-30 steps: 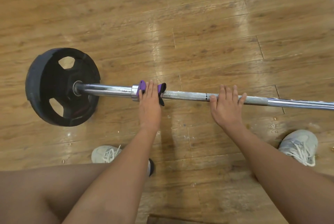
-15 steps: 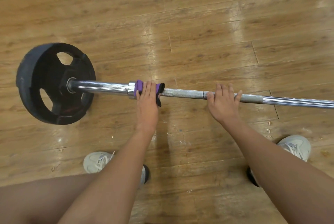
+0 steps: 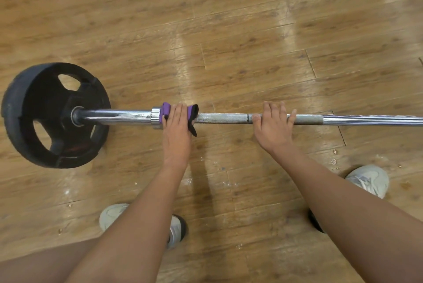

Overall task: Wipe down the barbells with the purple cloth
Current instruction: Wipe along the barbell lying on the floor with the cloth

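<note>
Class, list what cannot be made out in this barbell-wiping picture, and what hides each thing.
- Head view: the barbell runs off the right edge; its far end is unseen.
- Head view: the bar under the purple cloth is covered by it and the left hand.
- Head view: the right shoe is partly behind the right forearm.
- Head view: any markings on the weight plate are too dark to read.

Left hand (image 3: 176,131), right hand (image 3: 273,129), forearms (image 3: 142,218) bare; pale grey laced sneakers (image 3: 368,179), dark soles (image 3: 182,227).

Bright overhead glare streaks on floor (image 3: 187,54); sharp, wide-angle bowing.
</note>
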`<state>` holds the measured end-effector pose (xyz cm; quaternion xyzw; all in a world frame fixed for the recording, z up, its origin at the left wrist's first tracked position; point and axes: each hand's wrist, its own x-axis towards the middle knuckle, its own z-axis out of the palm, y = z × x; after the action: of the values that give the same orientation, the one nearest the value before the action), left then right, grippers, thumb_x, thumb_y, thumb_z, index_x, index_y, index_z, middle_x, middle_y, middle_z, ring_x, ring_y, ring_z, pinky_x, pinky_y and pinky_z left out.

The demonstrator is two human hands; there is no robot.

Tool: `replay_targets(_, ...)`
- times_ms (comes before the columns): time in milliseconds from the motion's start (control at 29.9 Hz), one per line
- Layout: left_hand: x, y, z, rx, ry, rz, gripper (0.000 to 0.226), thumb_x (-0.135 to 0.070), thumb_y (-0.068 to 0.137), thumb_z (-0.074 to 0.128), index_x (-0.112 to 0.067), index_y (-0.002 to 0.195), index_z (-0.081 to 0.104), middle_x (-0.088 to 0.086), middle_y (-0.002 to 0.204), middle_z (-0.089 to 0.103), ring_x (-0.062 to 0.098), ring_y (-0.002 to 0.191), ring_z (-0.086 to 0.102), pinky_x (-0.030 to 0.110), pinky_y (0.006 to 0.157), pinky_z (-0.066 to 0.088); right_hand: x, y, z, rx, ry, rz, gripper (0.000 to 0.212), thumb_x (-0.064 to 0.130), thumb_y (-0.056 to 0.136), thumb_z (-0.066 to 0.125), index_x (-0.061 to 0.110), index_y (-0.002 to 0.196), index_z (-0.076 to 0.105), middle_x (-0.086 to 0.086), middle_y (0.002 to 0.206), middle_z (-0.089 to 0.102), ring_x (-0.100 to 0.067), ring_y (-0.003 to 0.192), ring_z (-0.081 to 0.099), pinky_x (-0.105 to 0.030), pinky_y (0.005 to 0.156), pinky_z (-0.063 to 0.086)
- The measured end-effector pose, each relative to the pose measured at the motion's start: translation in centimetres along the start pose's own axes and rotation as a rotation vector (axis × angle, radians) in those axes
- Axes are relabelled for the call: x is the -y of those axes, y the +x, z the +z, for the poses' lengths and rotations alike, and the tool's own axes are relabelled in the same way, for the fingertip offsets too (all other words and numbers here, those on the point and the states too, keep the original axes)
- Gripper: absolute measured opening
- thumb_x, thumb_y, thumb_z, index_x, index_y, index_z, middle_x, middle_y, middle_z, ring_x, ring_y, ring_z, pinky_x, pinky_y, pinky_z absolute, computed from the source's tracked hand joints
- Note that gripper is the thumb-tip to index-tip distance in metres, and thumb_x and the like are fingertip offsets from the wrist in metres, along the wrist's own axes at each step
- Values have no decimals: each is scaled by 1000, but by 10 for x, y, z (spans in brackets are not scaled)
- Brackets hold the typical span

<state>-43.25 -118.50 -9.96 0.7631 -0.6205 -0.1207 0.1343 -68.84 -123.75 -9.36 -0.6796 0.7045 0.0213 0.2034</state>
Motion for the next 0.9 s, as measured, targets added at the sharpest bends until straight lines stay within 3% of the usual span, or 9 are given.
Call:
replay_targets(100, 6, -12, -2, -24, -40, 13, 77, 18, 86, 49, -5, 157, 30, 7, 164, 26, 20, 154, 16, 46, 126, 11, 0, 2, -4, 18, -6, -1, 62, 43, 106, 21, 9, 157, 26, -8, 164, 26, -32, 155, 3, -58, 121, -10)
replay_targets(201, 10, -18, 0, -28, -52, 35, 80, 22, 83, 46, -4, 156, 29, 8, 164, 25, 19, 153, 14, 46, 125, 11, -1, 3, -4, 24, -5, -8, 62, 45, 107, 20, 10, 158, 23, -10, 166, 22, -32, 155, -1, -57, 120, -12)
replay_targets(401, -1, 18, 2, 10, 19, 14, 63, 3, 97, 46, -8, 157, 28, 8, 165, 25, 22, 155, 16, 46, 125, 5, 3, 10, -6, 5, -5, -6, 62, 44, 107, 21, 10, 159, 24, -11, 167, 19, -33, 155, -3, -56, 121, -11)
replay_targets(602, -5, 29, -2, 30, 27, 2, 52, -32, 110, 36, -11, 158, 30, 5, 166, 23, 21, 155, 16, 42, 124, 5, 5, 27, -15, 47, -21, 5, 62, 44, 107, 19, 11, 159, 23, -10, 167, 18, -32, 155, -3, -56, 121, -11)
replay_targets(769, -7, 41, -2, -17, 33, 3, 51, -14, 104, 47, -12, 154, 37, 3, 162, 33, 20, 153, 22, 43, 124, 6, 8, 34, -19, 61, -31, -3, 62, 44, 107, 17, 10, 159, 22, -9, 167, 19, -32, 155, -3, -56, 121, -12)
replay_targets(903, -9, 64, -2, -6, 7, 19, 39, -23, 106, 42, -11, 142, 52, 4, 147, 52, 22, 144, 35, 44, 121, 11, 6, 37, -21, 69, -35, -4, 62, 44, 107, 17, 10, 159, 22, -9, 166, 20, -31, 155, -2, -56, 121, -11)
